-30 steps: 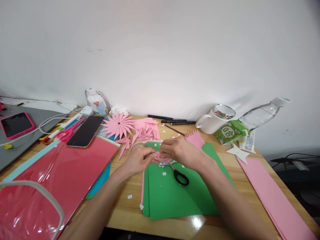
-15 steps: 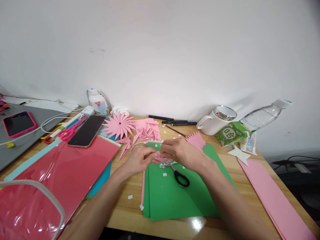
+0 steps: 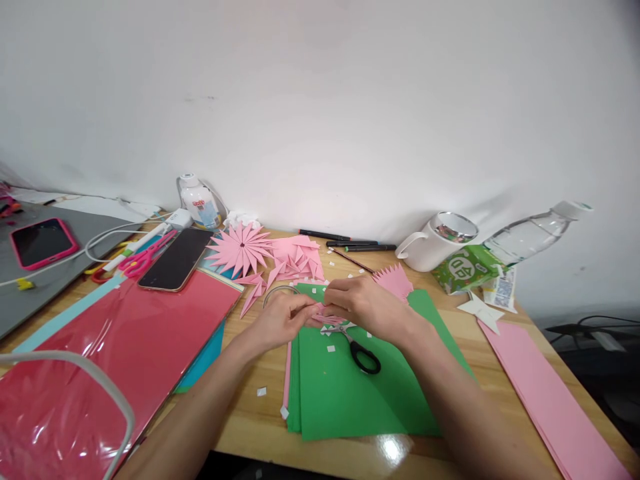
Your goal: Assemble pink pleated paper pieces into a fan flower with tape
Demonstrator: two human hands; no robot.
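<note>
Pinched between both hands is a small piece of folded pink paper [image 3: 327, 319], partly covered by the fingers. My left hand [image 3: 283, 320] grips its left end with thumb and forefinger. From the right, my right hand [image 3: 360, 301] closes on the same paper with bent fingers. Just below lie black-handled scissors [image 3: 364, 358] on a stack of green paper [image 3: 370, 403]; the blade tips reach under the pink paper. Small white bits of paper [image 3: 331, 349] are scattered round the hands. Behind my left hand a roll of tape [image 3: 273, 291] shows in part.
A pink pointed paper flower [image 3: 242, 245] and folded pink pieces [image 3: 297, 257] lie behind the hands. A white mug [image 3: 433, 243], a green box [image 3: 463, 268] and a tilted clear bottle [image 3: 530, 233] stand at right. A black phone [image 3: 176, 260] rests on red paper [image 3: 120, 347] at left.
The whole view has shifted very slightly. Both hands keep the same pinch on the pink paper, and nothing else has visibly moved.
</note>
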